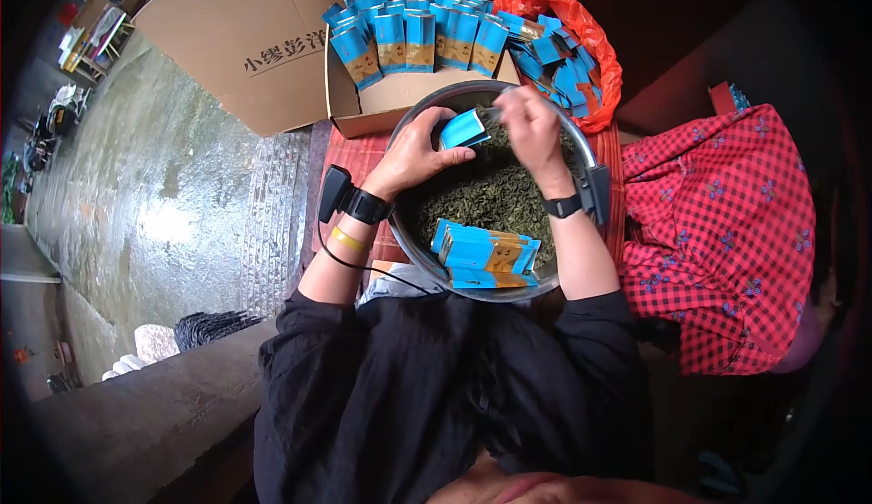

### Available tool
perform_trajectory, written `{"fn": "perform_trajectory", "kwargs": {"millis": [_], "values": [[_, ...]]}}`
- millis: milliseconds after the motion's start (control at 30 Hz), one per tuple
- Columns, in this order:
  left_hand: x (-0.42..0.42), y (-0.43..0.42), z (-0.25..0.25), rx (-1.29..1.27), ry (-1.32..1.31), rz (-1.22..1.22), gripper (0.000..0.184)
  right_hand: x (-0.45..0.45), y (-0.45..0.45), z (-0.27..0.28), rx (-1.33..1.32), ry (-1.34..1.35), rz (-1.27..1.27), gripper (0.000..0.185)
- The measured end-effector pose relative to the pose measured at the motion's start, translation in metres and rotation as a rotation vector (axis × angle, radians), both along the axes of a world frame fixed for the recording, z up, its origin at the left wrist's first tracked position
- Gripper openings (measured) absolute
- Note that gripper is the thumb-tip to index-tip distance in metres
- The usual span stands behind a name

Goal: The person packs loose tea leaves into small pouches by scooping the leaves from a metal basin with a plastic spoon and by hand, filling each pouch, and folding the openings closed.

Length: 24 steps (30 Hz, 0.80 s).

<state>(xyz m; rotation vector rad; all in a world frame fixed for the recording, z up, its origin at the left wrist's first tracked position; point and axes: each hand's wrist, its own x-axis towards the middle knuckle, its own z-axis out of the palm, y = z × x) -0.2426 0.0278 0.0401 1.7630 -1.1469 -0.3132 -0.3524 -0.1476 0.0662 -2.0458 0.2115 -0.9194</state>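
Note:
A blue packet (463, 130) is held in my left hand (422, 152) over the left part of a round metal basin (407, 239). Dark green dried leaves (481, 197) fill much of the basin. My right hand (531, 127) is above the leaves, just right of the packet's end; its fingers are blurred and partly curled, and what they hold, if anything, cannot be made out. A stack of blue and gold packets (486, 252) rests on the leaves at the basin's near side.
Behind the basin, a cardboard box (363, 124) holds many upright blue packets (420, 41). A red plastic bag (604, 59) with more packets stands to its right. At the right is red checkered cloth (718, 232). Wet floor (173, 177) lies at the left.

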Motion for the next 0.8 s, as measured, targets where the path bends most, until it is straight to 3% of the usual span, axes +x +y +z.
{"fn": "perform_trajectory", "kwargs": {"millis": [67,200,333,400,500,533,633,667,800], "values": [[0.0,-0.001,0.0,-0.007,0.014,-0.012,0.067,0.002,0.015,0.005,-0.356,-0.106,0.069,0.017],[-0.001,-0.001,0.005,0.038,0.062,-0.002,0.066,-0.004,0.008,0.014,-0.486,-0.152,0.046,0.01],[-0.002,0.0,0.002,0.001,0.026,0.02,0.065,-0.009,-0.015,0.015,-0.265,-0.102,-0.178,0.023],[-0.001,0.0,0.004,0.018,0.045,0.013,0.064,-0.005,-0.028,0.007,-0.287,-0.088,-0.216,0.027],[-0.001,0.0,0.004,0.035,0.066,0.003,0.063,-0.005,-0.035,-0.001,-0.484,0.24,-0.257,0.026],[-0.001,0.0,0.004,0.037,0.069,0.008,0.062,-0.003,-0.036,-0.009,-0.487,0.241,-0.255,0.026],[0.001,-0.001,-0.002,-0.013,0.045,0.017,0.062,0.001,-0.024,-0.021,-0.525,0.682,-0.122,0.025],[0.001,-0.001,-0.003,-0.016,0.046,0.016,0.062,0.003,-0.019,-0.038,-0.47,0.616,0.007,0.023],[0.001,0.0,0.002,0.0,0.067,-0.002,0.063,0.011,-0.018,-0.043,-0.337,0.626,0.07,0.021]]}}
